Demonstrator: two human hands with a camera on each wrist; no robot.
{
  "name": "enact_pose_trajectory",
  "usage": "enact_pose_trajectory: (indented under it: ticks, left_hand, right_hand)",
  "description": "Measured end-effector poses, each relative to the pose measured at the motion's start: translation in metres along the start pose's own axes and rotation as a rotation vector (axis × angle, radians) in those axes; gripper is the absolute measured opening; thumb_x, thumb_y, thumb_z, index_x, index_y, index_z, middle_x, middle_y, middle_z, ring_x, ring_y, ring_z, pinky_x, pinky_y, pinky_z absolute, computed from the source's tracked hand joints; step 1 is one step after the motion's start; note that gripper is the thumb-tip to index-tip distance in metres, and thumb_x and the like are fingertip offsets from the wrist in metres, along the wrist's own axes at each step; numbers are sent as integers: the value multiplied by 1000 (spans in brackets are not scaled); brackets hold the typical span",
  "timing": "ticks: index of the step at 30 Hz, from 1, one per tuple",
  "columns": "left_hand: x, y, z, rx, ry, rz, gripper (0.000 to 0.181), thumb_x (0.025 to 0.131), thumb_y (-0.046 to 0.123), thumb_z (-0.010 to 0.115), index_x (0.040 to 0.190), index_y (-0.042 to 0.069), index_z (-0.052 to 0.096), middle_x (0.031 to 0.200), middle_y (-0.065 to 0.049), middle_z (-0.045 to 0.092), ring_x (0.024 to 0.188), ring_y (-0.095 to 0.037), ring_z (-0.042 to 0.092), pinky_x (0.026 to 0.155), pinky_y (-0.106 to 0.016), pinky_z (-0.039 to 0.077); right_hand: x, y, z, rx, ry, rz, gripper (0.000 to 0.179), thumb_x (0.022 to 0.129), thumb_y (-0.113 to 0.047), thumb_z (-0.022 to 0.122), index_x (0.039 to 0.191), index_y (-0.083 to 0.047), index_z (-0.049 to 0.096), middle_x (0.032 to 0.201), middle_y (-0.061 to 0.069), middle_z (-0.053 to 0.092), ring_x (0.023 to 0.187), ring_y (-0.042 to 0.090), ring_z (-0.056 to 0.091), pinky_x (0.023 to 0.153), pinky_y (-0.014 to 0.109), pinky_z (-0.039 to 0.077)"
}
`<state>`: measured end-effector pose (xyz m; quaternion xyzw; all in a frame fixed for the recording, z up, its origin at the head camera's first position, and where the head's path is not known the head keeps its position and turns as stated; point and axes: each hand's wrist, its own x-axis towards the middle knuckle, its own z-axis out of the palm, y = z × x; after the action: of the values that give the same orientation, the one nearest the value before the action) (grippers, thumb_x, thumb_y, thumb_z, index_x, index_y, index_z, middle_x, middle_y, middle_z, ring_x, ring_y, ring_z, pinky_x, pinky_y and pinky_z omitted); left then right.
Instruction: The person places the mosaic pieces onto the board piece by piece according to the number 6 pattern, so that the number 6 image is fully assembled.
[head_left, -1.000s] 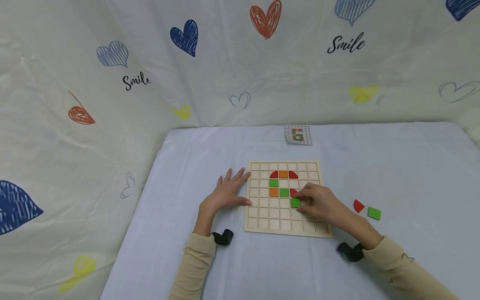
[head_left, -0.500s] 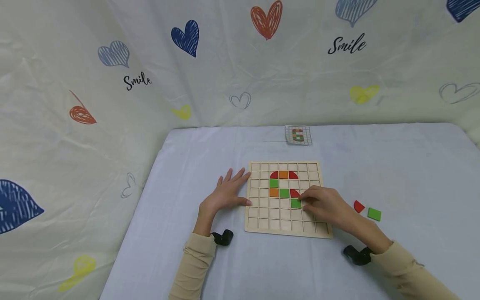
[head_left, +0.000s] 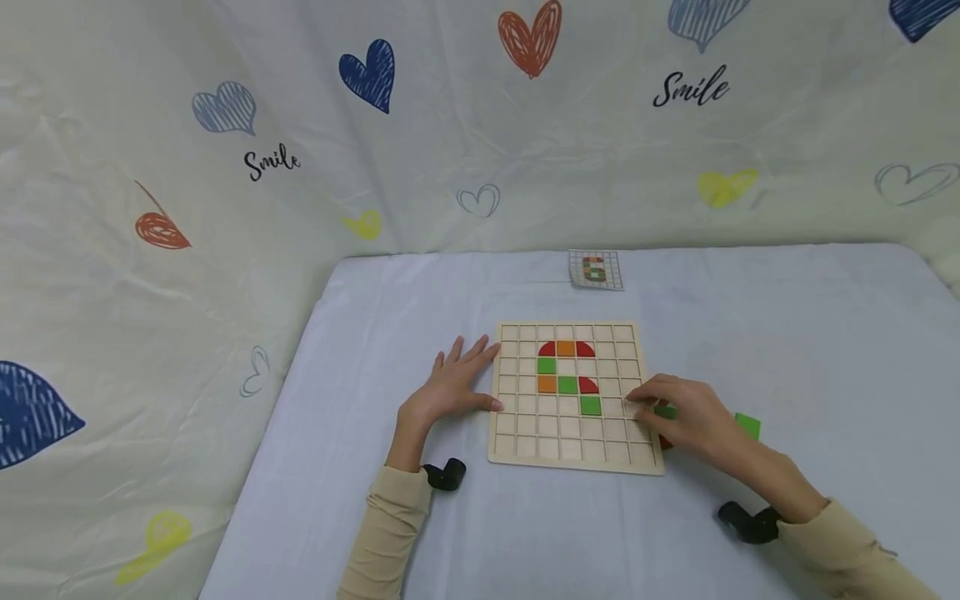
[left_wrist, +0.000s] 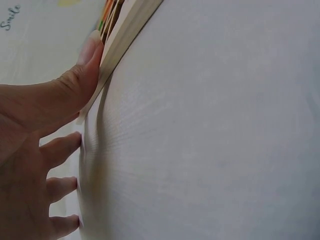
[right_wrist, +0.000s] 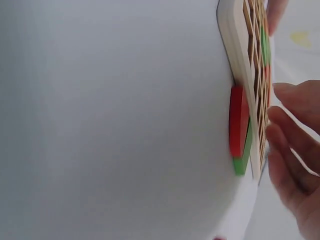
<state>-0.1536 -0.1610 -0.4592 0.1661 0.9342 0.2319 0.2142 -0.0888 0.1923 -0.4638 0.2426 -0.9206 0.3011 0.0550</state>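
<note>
A square wooden grid board lies on the white-covered table. Set in its cells are several red quarter-rounds and orange and green squares, such as a red quarter-round above a green square. My left hand rests at the board's left edge with fingers spread and thumb touching the rim, as the left wrist view shows too. My right hand hovers over the right edge, fingers loosely bent, with nothing visible between them. Beneath it, a red piece and a green piece lie against the board's side.
Another green square lies farther right, partly hidden by my right hand. A printed pattern card lies behind the board near the table's back edge. A cloth with hearts hangs behind the table.
My right hand has drawn away from the green square toward the right edge of the board, and now hides the loose red quarter-round. The left hand stays where it was.
</note>
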Motion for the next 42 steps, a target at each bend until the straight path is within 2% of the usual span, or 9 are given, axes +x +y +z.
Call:
enact_pose_trajectory:
  ticks: [6,9,16,20,25,29,33,37,42]
  left_hand:
    - [-1,-2,0,-17,5,3,97,86,40,82,165,21,28,173,-2,16,160,-36,-5,127,-62,-2]
    - [-1,-3,0,-30,5,1,97,87,40,82,165,21,28,173,-1,15,161,-35,-5,127,-61,-3]
    - [1,-2,0,-18,2,0,97,87,41,81,165,22,27,174,-1,15,161,-35,-5,127,-61,-2]
    - [1,-2,0,-14,0,-1,97,87,40,82,165,22,27,174,-1,15,161,-34,-6,127,-60,-3]
    - [1,-3,1,-9,-1,2,97,87,40,82,165,22,27,174,-1,15,161,-34,-6,127,-61,-3]
    - [2,-4,2,-10,-3,0,97,87,40,82,165,23,27,174,0,14,161,-34,-6,127,-60,-3]
    - [2,-4,3,-11,-2,-5,97,87,40,82,165,23,27,174,0,14,161,-34,-7,127,-60,-3]
    - [2,-4,3,-5,-1,-7,98,87,40,82,165,23,26,174,0,14,161,-34,-6,127,-60,-3]
    - [3,-4,4,0,0,-11,98,86,40,82,165,24,26,174,1,14,161,-34,-6,127,-60,-2]
  right_hand:
    - [-11,7,-10,-72,-4,38,29,72,4,87,97,-6,79,94,0,75,79,18,65,67,32,57]
    - [-17,13,-15,-79,20,41,29,71,5,87,97,-7,79,93,-1,74,79,20,65,64,30,55]
    - [-31,32,-23,-133,79,75,33,68,8,87,97,-4,78,88,0,71,71,12,53,58,24,49]
    - [-38,38,-27,-143,58,167,31,70,3,88,98,0,76,89,7,71,72,15,57,58,24,49]
    - [-43,42,-32,-137,33,317,33,76,-7,88,102,5,71,94,19,70,78,29,64,60,28,49]
    - [-45,45,-37,-155,9,409,36,79,-18,88,98,7,70,89,20,69,79,34,64,59,35,50]
    - [-46,46,-41,-169,-53,479,40,81,-24,86,94,10,70,84,19,67,76,31,61,60,37,51]
    - [-45,44,-39,-163,-70,487,37,82,-22,85,93,10,69,83,18,66,74,28,58,60,33,49]
    - [-43,42,-35,-126,-58,455,27,82,-13,84,93,7,69,85,17,66,76,28,58,61,32,47]
